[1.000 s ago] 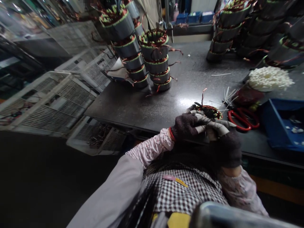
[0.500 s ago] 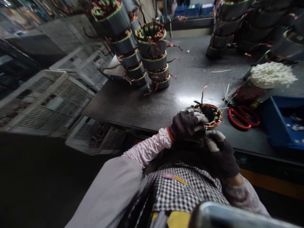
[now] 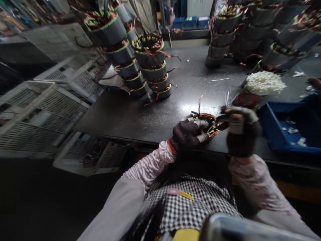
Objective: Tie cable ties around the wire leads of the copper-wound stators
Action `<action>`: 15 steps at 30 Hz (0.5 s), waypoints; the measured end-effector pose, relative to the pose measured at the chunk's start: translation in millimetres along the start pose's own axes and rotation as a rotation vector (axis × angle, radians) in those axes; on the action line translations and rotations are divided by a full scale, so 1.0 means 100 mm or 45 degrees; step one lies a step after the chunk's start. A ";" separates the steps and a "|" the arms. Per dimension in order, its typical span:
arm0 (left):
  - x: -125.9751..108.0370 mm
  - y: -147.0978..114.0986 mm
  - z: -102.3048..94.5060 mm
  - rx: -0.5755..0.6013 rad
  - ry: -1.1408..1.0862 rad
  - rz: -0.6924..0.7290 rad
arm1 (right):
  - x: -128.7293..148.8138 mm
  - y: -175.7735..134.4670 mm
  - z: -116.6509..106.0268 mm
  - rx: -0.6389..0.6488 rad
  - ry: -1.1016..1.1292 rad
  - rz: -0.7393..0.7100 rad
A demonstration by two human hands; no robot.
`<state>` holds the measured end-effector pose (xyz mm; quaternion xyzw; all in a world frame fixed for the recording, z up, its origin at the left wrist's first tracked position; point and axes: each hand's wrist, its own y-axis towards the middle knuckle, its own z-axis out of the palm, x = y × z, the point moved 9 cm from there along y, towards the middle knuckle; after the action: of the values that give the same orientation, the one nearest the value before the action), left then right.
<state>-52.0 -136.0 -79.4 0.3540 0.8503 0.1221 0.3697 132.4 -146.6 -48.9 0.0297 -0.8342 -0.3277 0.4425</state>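
Note:
A motor stator [image 3: 213,134], a ring of copper windings with green-edged insulation, lies near the table's front edge. My left hand [image 3: 187,132], in a dark glove with pale fingertips, grips its left and front side. Copper leads and a dark sleeve stick up at the back of the ring. My right hand [image 3: 243,130], gloved alike, is raised just right of the stator, with its fingers closed. From it a dark, blurred shape like the blades of scissors [image 3: 222,121] points at the ring's right side; the handles are hidden by my hand.
Stacked stators [image 3: 152,72] stand at the back left, more stators [image 3: 223,36] at the back right. A white bundle of ties [image 3: 265,83] and a blue bin [image 3: 273,130] are on the right. White plastic crates [image 3: 42,117] stand left of the table [image 3: 120,124].
My right hand has left the stator's front and risen to its right, over where the red-handled scissors lay. My left hand stays on the stator. The whole view has shifted.

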 end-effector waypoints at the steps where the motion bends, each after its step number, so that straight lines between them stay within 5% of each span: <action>1: -0.01 0.01 0.01 0.012 0.017 -0.008 | -0.11 0.01 -0.24 -0.070 -0.063 0.036; 3: -0.04 0.05 0.04 0.036 0.046 0.015 | -0.40 0.08 -0.54 0.012 -0.494 0.163; 7: -0.02 0.10 0.12 0.038 0.057 0.057 | -1.13 0.16 -0.48 0.713 -1.145 0.411; 12: 0.09 0.02 0.07 -0.073 0.160 0.058 | -1.22 0.28 -0.30 0.725 -1.163 0.398; 15: 0.21 -0.05 0.09 -0.064 0.193 0.007 | -1.12 0.24 -0.38 0.617 -1.185 0.402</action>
<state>-57.9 -125.5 -99.2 0.3367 0.8715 0.1709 0.3128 235.2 -109.4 -100.3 -0.1430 -0.9878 -0.0342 0.0512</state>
